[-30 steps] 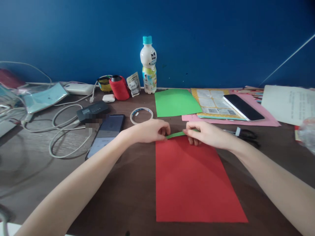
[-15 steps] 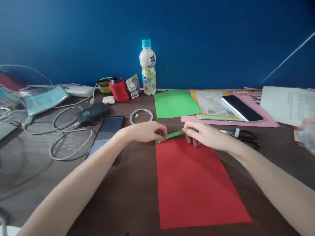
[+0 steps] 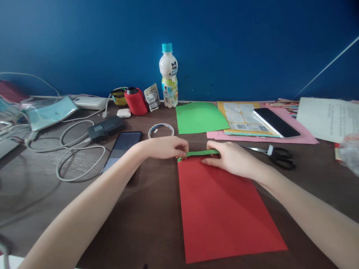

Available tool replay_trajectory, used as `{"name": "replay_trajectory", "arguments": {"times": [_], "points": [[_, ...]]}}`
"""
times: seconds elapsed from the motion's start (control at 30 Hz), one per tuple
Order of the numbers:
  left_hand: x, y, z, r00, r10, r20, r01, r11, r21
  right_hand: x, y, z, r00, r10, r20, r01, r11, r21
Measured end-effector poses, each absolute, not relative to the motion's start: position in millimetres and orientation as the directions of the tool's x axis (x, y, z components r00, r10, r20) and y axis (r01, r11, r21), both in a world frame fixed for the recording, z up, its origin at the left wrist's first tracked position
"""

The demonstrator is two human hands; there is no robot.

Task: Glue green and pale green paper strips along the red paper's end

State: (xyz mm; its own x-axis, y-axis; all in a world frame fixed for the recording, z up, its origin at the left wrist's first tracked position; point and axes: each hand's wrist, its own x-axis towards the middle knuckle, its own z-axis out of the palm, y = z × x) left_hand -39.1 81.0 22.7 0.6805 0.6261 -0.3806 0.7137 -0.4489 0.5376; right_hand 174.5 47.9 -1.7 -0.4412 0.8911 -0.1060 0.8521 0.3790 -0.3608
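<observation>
A red sheet of paper (image 3: 230,216) lies flat on the dark tabletop. Along its far edge runs a narrow green paper strip (image 3: 203,152). My left hand (image 3: 174,147) is closed with fingertips and thumb pinched on the strip's left end, at the sheet's far left corner. Around the right end of the strip is my right hand (image 3: 226,155), its thumb and index finger apart, thumb over the red paper and index finger beyond the strip. The strip's right tip is hidden by that hand.
Scissors (image 3: 276,155) with black handles lie right of my right hand. Behind are a green sheet (image 3: 200,118), a bottle (image 3: 169,80), a tape roll (image 3: 160,126) and a white phone (image 3: 276,122) on pink paper. Left are a dark phone (image 3: 123,147) and cables (image 3: 64,149).
My right thumb and index finger have parted from their pinch on the strip, and the hand has shifted slightly. The strip lies more level along the red edge. My left hand has hardly moved.
</observation>
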Motion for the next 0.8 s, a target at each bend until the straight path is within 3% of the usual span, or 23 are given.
{"name": "replay_trajectory", "arguments": {"times": [0.53,0.8], "points": [[-47.3,82.6,27.5,0.631,0.659,-0.41,0.77,-0.462,0.441,170.5,44.6,-6.6,-0.472,0.877,-0.089,0.859,0.436,-0.267],[-50.5,83.2,28.9,0.639,0.676,-0.368,0.754,-0.455,0.473,172.2,47.5,-3.8,-0.486,0.867,-0.113,0.83,0.417,-0.37]]}}
